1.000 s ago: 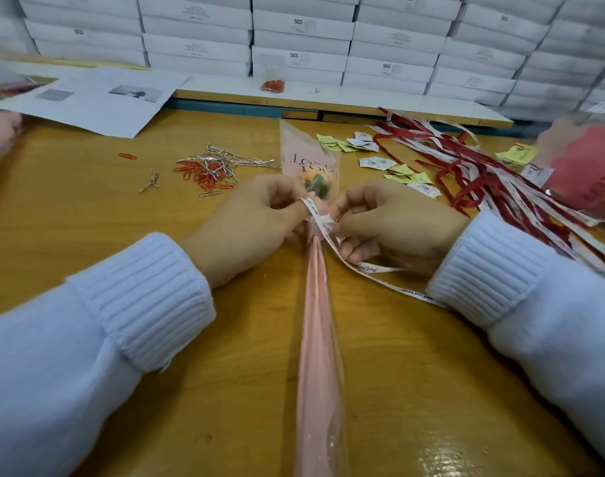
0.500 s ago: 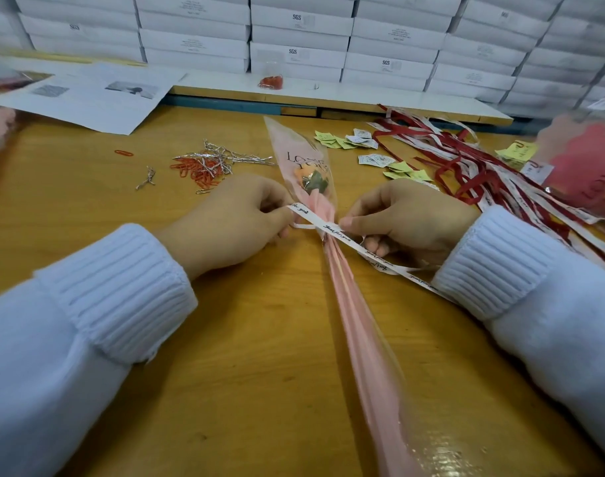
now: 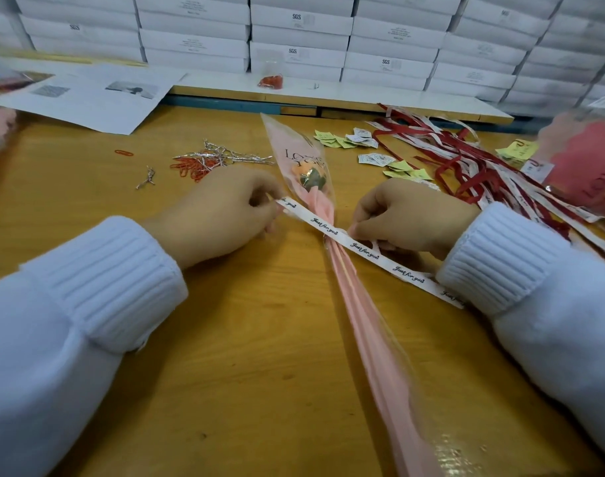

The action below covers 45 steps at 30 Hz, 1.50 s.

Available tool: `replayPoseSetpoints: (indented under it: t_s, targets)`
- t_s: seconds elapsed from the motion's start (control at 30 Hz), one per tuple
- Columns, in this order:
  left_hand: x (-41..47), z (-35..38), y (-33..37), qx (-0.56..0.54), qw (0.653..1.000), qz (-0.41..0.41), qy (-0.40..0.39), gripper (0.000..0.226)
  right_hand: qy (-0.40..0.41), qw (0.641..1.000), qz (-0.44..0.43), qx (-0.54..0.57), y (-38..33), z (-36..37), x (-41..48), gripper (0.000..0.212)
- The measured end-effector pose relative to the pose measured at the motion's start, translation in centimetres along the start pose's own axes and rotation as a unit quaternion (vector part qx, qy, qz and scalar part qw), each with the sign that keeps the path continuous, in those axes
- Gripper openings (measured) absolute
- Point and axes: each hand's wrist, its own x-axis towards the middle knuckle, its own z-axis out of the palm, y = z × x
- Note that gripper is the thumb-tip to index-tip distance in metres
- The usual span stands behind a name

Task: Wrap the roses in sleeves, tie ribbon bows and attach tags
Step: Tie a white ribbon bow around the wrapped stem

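1. Yellow-brown wooden bench (image 3: 252, 356): carries every item below.
2. Long tapered pink-and-clear plastic sleeve (image 3: 363, 325) holding an orange rose (image 3: 308, 172): lies flat at the bench's middle. The long axis runs from the bloom, toward the far edge, down to the tail at the near edge, slanting rightward. It sits between the two hands.
3. Loose heap of red and white spare ribbons (image 3: 483, 173): toward the far right corner, apart from the work.
4. Left hand (image 3: 218, 215): just left of the sleeve's neck, fingers curled, pinching the ribbon's short end.
5. Right hand (image 3: 411, 223): just right of the neck, fingers curled, fingertips gripping the ribbon beside the crossing. Judged the nearer hand to the sleeve.
6. White satin ribbon printed "Just for you" (image 3: 364, 251): crosses the sleeve obliquely just below the bloom, its long tail running toward the right cuff. Judged a first wrap or knot, with no bow yet formed. The coming pull goes outward, across the sleeve's axis.
7. Small yellow and white paper tags (image 3: 359, 142): scattered beyond the right hand. None visibly attached.
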Motion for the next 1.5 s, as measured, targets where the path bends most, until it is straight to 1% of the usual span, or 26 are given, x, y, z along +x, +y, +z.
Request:
replayPoseSetpoints:
  t_s: [0.07,0.13,0.17,0.2,0.23,0.3,0.33,0.37,0.4,0.43,0.47,0.5,0.53,0.57,0.6,0.67,0.73,0.8,0.87,0.93,1.03,1.1,1.2,1.33,1.43,1.5]
  targets:
    - [-0.2,-0.4,-0.2,-0.164,0.986,-0.018,-0.028,0.028,-0.012,1.0,0.011,0.02,0.2,-0.1,0.1,0.014]
    - [-0.3,-0.5,-0.1,-0.266,0.962,-0.038,-0.042,0.035,-0.016,1.0,0.012,0.024,0.3,-0.1,0.2,0.014]
    - [-0.2,-0.6,0.1,-0.316,0.946,-0.05,-0.048,0.034,-0.016,1.0,0.01,0.021,0.3,-0.1,0.3,0.014]
    - [-0.2,-0.6,0.4,-0.375,0.923,-0.066,-0.057,0.032,-0.017,1.0,0.009,0.019,0.3,-0.1,0.3,0.014]
    - [0.0,-0.6,0.6,-0.442,0.89,-0.088,-0.069,0.032,-0.019,1.0,0.007,0.016,0.4,-0.1,0.3,0.015]
    - [0.2,-0.8,0.6,-0.554,0.815,-0.146,-0.091,0.039,-0.021,1.0,0.007,0.014,0.4,-0.2,0.3,0.015]
    - [0.3,-1.0,0.5,-0.587,0.785,-0.17,-0.104,0.039,-0.021,1.0,0.006,0.014,0.4,-0.2,0.3,0.015]
    - [0.3,-1.2,0.4,-0.601,0.769,-0.183,-0.123,0.034,-0.021,1.0,0.006,0.015,0.4,-0.2,0.3,0.014]
    - [0.3,-1.4,0.3,-0.587,0.775,-0.186,-0.143,0.026,-0.02,1.0,0.006,0.015,0.4,-0.2,0.3,0.014]
    - [0.3,-1.4,0.0,-0.54,0.806,-0.186,-0.156,0.017,-0.019,1.0,0.006,0.014,0.4,-0.1,0.3,0.013]
    - [0.3,-1.4,-0.2,-0.458,0.855,-0.181,-0.162,0.013,-0.02,1.0,0.006,0.014,0.3,-0.1,0.3,0.012]
    - [0.3,-1.4,-0.5,-0.354,0.905,-0.172,-0.162,0.015,-0.021,1.0,0.006,0.014,0.3,-0.1,0.3,0.012]
    - [0.3,-1.3,-0.5,-0.251,0.942,-0.159,-0.156,0.016,-0.022,1.0,0.006,0.015,0.3,-0.1,0.3,0.012]
    - [0.3,-1.3,-0.5,-0.167,0.964,-0.143,-0.152,0.017,-0.022,1.0,0.007,0.014,0.3,-0.1,0.3,0.011]
    - [0.3,-1.3,-0.4,-0.107,0.975,-0.128,-0.149,0.017,-0.021,1.0,0.007,0.013,0.3,-0.1,0.3,0.011]
    - [0.3,-1.3,-0.1,-0.039,0.986,-0.103,-0.127,0.017,-0.023,1.0,0.006,0.01,0.3,-0.2,0.3,0.012]
    - [0.3,-0.8,0.2,0.014,0.995,-0.062,-0.073,0.016,-0.025,1.0,0.006,0.008,0.3,-0.1,0.2,0.013]
    - [0.3,-0.1,0.6,0.055,0.998,-0.002,-0.017,0.014,-0.024,1.0,0.004,0.008,0.2,-0.1,0.3,0.012]
    - [0.3,0.6,0.8,0.088,0.994,0.06,-0.004,0.013,-0.019,1.0,-0.001,0.004,0.2,0.0,0.3,0.011]
    - [0.2,1.2,1.0,0.127,0.987,0.103,-0.002,0.009,-0.015,1.0,-0.007,0.004,0.1,0.1,0.3,0.011]
    - [0.4,1.7,1.1,0.161,0.978,0.128,0.023,0.007,-0.01,1.0,-0.014,0.0,0.0,0.2,0.3,0.011]
    - [0.4,1.8,1.1,0.163,0.979,0.124,0.024,0.003,-0.007,1.0,-0.016,-0.002,0.0,0.2,0.2,0.011]
    - [0.4,1.6,0.9,0.139,0.985,0.099,0.018,0.01,-0.008,1.0,-0.02,-0.004,0.1,0.1,0.1,0.011]
    - [0.6,1.0,0.6,0.155,0.986,0.04,-0.043,0.023,-0.011,1.0,-0.028,-0.006,0.1,0.1,0.0,0.01]
    - [0.6,0.4,0.5,0.113,0.991,0.008,-0.076,0.032,-0.01,0.999,-0.032,0.0,0.2,-0.1,-0.2,0.011]
    - [0.5,0.1,0.6,0.08,0.994,-0.006,-0.078,0.036,-0.019,0.999,-0.033,0.006,0.2,-0.4,-0.4,0.013]
